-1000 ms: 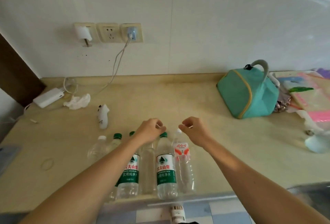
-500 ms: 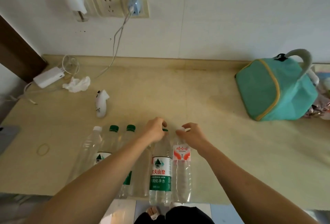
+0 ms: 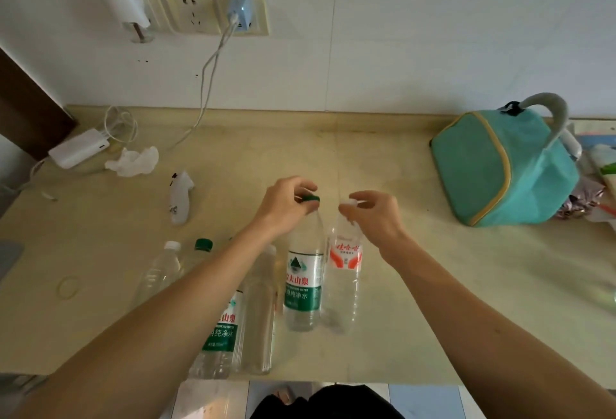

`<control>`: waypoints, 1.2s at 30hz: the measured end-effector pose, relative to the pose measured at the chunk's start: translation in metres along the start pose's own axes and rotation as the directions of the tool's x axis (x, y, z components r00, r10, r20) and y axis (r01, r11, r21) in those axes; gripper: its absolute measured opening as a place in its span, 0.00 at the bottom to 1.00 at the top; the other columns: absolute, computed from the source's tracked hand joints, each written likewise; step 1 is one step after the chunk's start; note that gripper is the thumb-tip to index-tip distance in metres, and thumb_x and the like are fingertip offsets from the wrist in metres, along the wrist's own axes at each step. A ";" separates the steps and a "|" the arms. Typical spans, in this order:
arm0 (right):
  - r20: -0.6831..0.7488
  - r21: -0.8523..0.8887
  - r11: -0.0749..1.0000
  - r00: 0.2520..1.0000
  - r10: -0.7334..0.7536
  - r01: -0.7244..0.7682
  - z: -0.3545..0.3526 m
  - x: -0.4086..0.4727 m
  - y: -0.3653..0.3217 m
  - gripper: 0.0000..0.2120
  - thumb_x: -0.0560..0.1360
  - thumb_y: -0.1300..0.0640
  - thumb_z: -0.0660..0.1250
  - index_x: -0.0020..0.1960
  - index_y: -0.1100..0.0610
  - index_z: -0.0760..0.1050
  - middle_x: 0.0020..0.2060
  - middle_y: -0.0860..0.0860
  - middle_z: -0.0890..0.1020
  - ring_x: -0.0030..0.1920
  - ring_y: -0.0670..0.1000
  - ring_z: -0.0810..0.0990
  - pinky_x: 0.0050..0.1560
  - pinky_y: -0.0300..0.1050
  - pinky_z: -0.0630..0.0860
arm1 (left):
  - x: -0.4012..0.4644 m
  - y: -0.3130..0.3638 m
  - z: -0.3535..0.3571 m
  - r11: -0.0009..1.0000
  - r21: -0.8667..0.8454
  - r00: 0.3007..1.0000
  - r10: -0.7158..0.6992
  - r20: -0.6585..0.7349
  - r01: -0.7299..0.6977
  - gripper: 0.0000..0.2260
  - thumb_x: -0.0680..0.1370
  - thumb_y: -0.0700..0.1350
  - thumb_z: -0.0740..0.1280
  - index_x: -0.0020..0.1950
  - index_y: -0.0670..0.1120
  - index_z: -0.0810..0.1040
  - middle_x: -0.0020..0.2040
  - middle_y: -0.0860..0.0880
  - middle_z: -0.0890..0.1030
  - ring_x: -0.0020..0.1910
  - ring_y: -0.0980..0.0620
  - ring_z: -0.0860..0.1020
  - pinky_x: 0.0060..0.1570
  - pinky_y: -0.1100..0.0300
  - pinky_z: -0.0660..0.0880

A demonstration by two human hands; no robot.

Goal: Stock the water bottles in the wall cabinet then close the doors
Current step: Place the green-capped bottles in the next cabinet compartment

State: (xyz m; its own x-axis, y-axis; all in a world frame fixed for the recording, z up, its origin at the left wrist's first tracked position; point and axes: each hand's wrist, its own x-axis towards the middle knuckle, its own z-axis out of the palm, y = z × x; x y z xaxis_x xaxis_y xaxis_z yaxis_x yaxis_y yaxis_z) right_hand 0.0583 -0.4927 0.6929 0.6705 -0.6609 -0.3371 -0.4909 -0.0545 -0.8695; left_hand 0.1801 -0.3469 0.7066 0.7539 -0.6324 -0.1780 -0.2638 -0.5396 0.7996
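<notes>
Gripping stage: green-labelled bottle [image 3: 304, 282] pinched at cap by left hand [image 3: 286, 205], red-labelled bottle [image 3: 343, 278] at cap by right hand [image 3: 376, 215], frame centre, on tabletop [image 3: 433, 285]. Other bottles [image 3: 233, 318] lower left. Cabinet unseen; lift needed next.

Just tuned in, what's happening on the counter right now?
A person stands at a beige counter with a row of water bottles near its front edge. The left hand grips the cap end of a green-label bottle, and the right hand pinches the white cap of a red-label bottle beside it. Both bottles stand upright. Four more bottles wait to the left, partly hidden by the left forearm. No cabinet is in view, so nothing looks stocked yet.
</notes>
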 end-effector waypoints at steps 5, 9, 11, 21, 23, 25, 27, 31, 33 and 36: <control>-0.101 0.015 0.980 0.975 -0.197 0.200 -0.022 -0.018 -0.033 0.22 0.70 0.56 0.79 0.63 0.55 0.81 0.46 0.42 0.83 0.47 0.39 0.82 0.41 0.30 0.77 | -0.005 0.028 -0.029 0.980 -0.049 0.977 0.189 -0.099 -0.195 0.15 0.74 0.39 0.76 0.59 0.48 0.82 0.53 0.53 0.84 0.51 0.59 0.82 0.55 0.68 0.76; -0.148 -0.050 0.951 0.939 -0.309 0.305 -0.027 -0.036 -0.044 0.19 0.70 0.58 0.78 0.61 0.54 0.83 0.48 0.44 0.85 0.49 0.41 0.83 0.51 0.39 0.80 | -0.018 0.037 -0.034 0.943 -0.041 0.939 0.323 -0.113 -0.330 0.17 0.73 0.35 0.76 0.60 0.45 0.82 0.54 0.51 0.83 0.52 0.59 0.81 0.55 0.71 0.76; -0.146 -0.112 0.933 0.923 -0.356 0.342 -0.027 -0.046 -0.044 0.19 0.71 0.58 0.78 0.61 0.54 0.83 0.49 0.43 0.85 0.50 0.41 0.82 0.52 0.36 0.79 | -0.025 0.037 -0.033 0.919 -0.008 0.912 0.390 -0.123 -0.394 0.17 0.72 0.33 0.76 0.60 0.44 0.82 0.54 0.51 0.81 0.52 0.58 0.80 0.54 0.73 0.75; -0.164 -0.189 0.900 0.891 -0.423 0.393 -0.026 -0.073 -0.032 0.16 0.72 0.61 0.75 0.58 0.51 0.81 0.44 0.35 0.81 0.50 0.41 0.80 0.56 0.40 0.78 | -0.053 0.029 -0.031 0.844 0.094 0.839 0.536 -0.093 -0.528 0.17 0.73 0.34 0.75 0.61 0.40 0.81 0.55 0.47 0.78 0.55 0.47 0.80 0.61 0.53 0.77; -0.162 -0.191 0.898 0.890 -0.426 0.396 -0.026 -0.073 -0.030 0.19 0.72 0.59 0.76 0.62 0.51 0.80 0.46 0.34 0.80 0.51 0.41 0.79 0.56 0.40 0.77 | -0.056 0.029 -0.031 0.841 0.099 0.838 0.539 -0.082 -0.532 0.18 0.73 0.34 0.75 0.62 0.41 0.80 0.56 0.48 0.78 0.56 0.49 0.79 0.62 0.52 0.77; -0.155 -0.182 0.904 0.897 -0.415 0.387 -0.026 -0.072 -0.026 0.24 0.72 0.57 0.77 0.66 0.50 0.77 0.51 0.35 0.79 0.55 0.42 0.78 0.58 0.39 0.75 | -0.057 0.026 -0.032 0.854 0.072 0.851 0.520 -0.069 -0.516 0.22 0.74 0.36 0.76 0.66 0.43 0.77 0.58 0.49 0.77 0.58 0.52 0.78 0.63 0.55 0.76; -0.142 -0.160 0.917 0.911 -0.388 0.366 -0.027 -0.070 -0.017 0.30 0.71 0.56 0.78 0.71 0.51 0.73 0.57 0.38 0.79 0.58 0.42 0.77 0.60 0.40 0.74 | -0.057 0.019 -0.030 0.891 0.035 0.890 0.453 -0.045 -0.452 0.30 0.73 0.39 0.77 0.72 0.47 0.72 0.62 0.51 0.75 0.60 0.56 0.76 0.64 0.59 0.75; -0.077 -0.130 0.953 0.955 -0.286 0.275 -0.027 -0.059 0.013 0.38 0.69 0.54 0.80 0.75 0.51 0.68 0.65 0.45 0.79 0.63 0.45 0.77 0.64 0.44 0.75 | -0.058 -0.007 -0.012 0.969 -0.096 0.973 0.230 -0.004 -0.229 0.43 0.69 0.45 0.81 0.78 0.51 0.61 0.67 0.52 0.73 0.63 0.55 0.75 0.62 0.62 0.72; -0.031 -0.134 0.966 0.973 -0.227 0.221 -0.024 -0.050 0.030 0.38 0.68 0.53 0.81 0.74 0.52 0.68 0.65 0.45 0.79 0.63 0.47 0.78 0.64 0.47 0.76 | -0.060 -0.021 0.004 0.982 -0.125 0.989 0.146 0.020 -0.142 0.44 0.68 0.47 0.82 0.77 0.52 0.61 0.67 0.55 0.73 0.63 0.56 0.75 0.59 0.66 0.71; 0.047 -0.081 0.983 0.986 -0.160 0.164 -0.015 -0.037 0.052 0.35 0.67 0.54 0.81 0.69 0.47 0.70 0.59 0.40 0.80 0.61 0.43 0.79 0.64 0.47 0.77 | -0.062 -0.035 0.025 0.989 -0.138 0.998 0.047 -0.036 -0.051 0.37 0.67 0.50 0.82 0.68 0.57 0.64 0.58 0.63 0.76 0.58 0.64 0.78 0.47 0.75 0.72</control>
State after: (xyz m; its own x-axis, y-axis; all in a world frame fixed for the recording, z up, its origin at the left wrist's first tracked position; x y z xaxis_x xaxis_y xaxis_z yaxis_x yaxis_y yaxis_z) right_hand -0.0007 -0.4824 0.6656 0.7660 -0.6076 -0.2101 -0.4179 -0.2223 -0.8809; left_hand 0.1275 -0.3033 0.6753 0.7621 -0.6364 -0.1196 -0.2166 -0.4246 0.8791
